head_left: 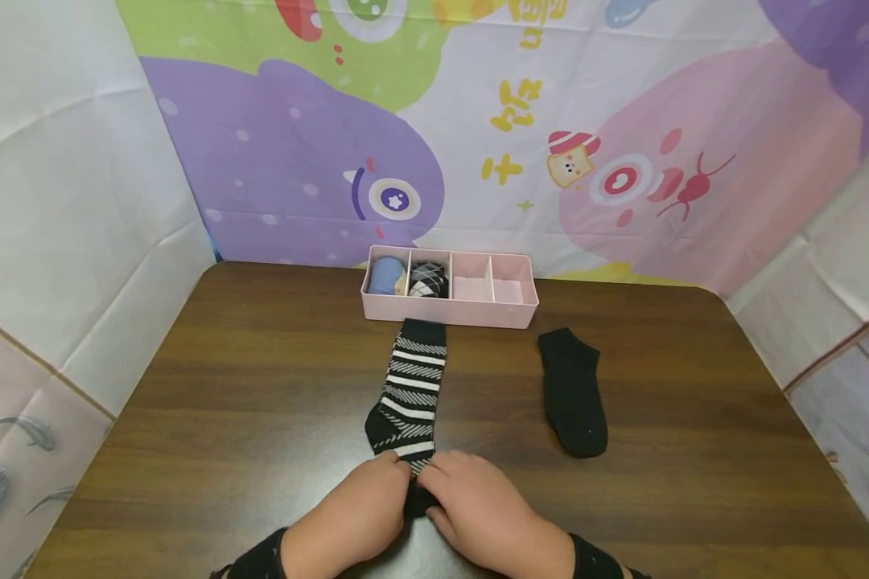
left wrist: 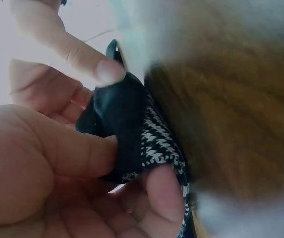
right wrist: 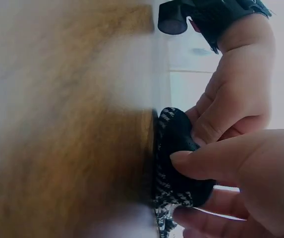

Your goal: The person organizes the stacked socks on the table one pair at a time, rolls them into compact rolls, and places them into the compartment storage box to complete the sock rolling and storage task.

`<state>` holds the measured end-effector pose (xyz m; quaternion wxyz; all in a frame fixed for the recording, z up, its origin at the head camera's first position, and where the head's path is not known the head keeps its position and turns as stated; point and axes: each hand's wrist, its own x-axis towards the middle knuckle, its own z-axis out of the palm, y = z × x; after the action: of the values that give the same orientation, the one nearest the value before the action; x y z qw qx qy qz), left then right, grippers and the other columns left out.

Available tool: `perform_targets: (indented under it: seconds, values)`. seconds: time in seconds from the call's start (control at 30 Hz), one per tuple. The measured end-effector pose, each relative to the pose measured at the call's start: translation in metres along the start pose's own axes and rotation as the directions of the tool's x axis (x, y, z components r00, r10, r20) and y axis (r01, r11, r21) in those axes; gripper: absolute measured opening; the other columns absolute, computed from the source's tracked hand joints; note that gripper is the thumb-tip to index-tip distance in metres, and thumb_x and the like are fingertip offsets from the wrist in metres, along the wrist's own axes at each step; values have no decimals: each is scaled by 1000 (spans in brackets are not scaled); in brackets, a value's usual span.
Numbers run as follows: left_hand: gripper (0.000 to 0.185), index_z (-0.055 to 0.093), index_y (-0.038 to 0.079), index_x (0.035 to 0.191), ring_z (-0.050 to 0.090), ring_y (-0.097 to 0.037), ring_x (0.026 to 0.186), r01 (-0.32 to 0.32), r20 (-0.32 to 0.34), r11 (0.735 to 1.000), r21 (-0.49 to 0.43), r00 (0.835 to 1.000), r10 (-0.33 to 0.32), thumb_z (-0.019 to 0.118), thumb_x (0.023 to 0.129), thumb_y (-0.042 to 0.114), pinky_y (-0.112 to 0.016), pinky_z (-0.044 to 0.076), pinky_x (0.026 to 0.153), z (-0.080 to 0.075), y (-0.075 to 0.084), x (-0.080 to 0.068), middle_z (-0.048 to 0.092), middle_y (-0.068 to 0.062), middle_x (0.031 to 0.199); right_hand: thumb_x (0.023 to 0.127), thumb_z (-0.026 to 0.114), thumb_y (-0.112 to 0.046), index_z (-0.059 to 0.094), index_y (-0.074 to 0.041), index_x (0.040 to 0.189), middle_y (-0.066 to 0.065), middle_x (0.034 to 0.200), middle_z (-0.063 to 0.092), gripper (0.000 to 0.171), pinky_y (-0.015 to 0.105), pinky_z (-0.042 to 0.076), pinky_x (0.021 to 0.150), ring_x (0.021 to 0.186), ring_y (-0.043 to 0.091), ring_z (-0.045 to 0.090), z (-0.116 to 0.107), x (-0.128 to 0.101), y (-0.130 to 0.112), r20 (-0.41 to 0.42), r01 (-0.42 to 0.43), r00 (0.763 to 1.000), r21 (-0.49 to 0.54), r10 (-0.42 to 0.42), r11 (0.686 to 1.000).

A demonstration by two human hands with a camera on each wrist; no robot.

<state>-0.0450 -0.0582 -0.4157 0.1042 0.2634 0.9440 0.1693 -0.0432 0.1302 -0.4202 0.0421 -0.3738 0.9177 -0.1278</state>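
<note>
Both of our hands meet at the near end of the striped sock (head_left: 409, 394), which lies lengthwise on the wooden table (head_left: 210, 386), its cuff toward twelve o'clock and its toe end at six o'clock under our fingers; our left hand (head_left: 358, 515) pinches the dark toe end between thumb and curled fingers, as the left wrist view shows; our right hand (head_left: 478, 507) pinches the same end from the three o'clock side, thumb on top and fingers beneath, the two hands touching each other. At three o'clock from the striped sock, well apart from it, a plain black sock (head_left: 574, 392) lies flat on the table; at twelve o'clock, just beyond the cuff, stands a pink divided box (head_left: 449, 312); its leftmost compartment holds a blue sock roll (head_left: 385, 276), the next a diamond-patterned roll (head_left: 429, 280).
</note>
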Motion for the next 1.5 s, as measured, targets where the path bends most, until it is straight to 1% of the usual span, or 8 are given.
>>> perform_targets:
  seconds: [0.17,0.3,0.43,0.57,0.73,0.97,1.17,1.5]
  values:
    - [10,60,9,94,63,-19,78,-43,-43,997,-63,998,41,68,90,4,-38,54,72,-3,2,-3,58,-2,84,95,74,-18,71,-17,102,-9,97,62,8,30,53,80,92,8,61,0,1,2,10,-13,1000,57,12,998]
    - [19,61,8,104,63,-17,86,-74,-18,995,-63,997,73,73,90,9,-37,54,77,-7,6,-7,60,0,92,97,71,-14,68,-18,93,-11,87,56,6,29,52,76,86,7,59,2,1,3,-7,-32,999,107,33,994]
    - [25,68,7,103,61,-20,87,-112,-80,990,84,990,118,80,81,11,-37,53,76,-5,11,-11,59,-1,91,98,69,-12,69,-17,96,-11,86,56,5,28,51,75,85,6,58,4,2,7,10,-53,999,158,52,986]
    - [18,74,7,94,55,-20,78,-132,-154,962,241,973,173,80,77,10,-35,48,68,-2,14,-12,55,-1,84,100,65,-11,71,-14,102,-11,90,59,7,27,51,77,84,4,57,4,4,11,62,-106,994,277,92,955]
    - [11,73,7,87,55,-20,71,-140,-155,955,261,971,184,79,78,6,-33,50,66,3,12,-9,56,-2,79,101,64,-12,68,-14,104,-12,87,57,5,27,50,76,81,3,55,3,6,12,94,-163,986,360,138,918]
    - [11,69,8,83,62,-20,73,-90,-113,986,141,988,107,75,79,-1,-35,54,69,1,6,-2,58,-2,78,96,71,-17,63,-20,95,-13,88,56,9,27,49,73,81,4,54,1,2,7,-20,-61,998,171,65,983]
    - [13,67,10,78,59,-16,65,-58,-98,998,12,993,58,73,83,0,-33,52,62,-3,-3,3,52,0,79,90,80,-29,71,-18,101,-10,98,60,18,31,52,84,92,8,56,-5,1,6,9,4,1000,24,-4,1000]
    - [16,62,6,97,63,-23,76,-80,-92,997,2,993,80,72,87,1,-38,54,70,-5,4,-1,58,-4,87,96,73,-19,71,-15,102,-9,91,59,7,28,51,78,88,8,57,0,1,8,12,-53,999,105,52,993]
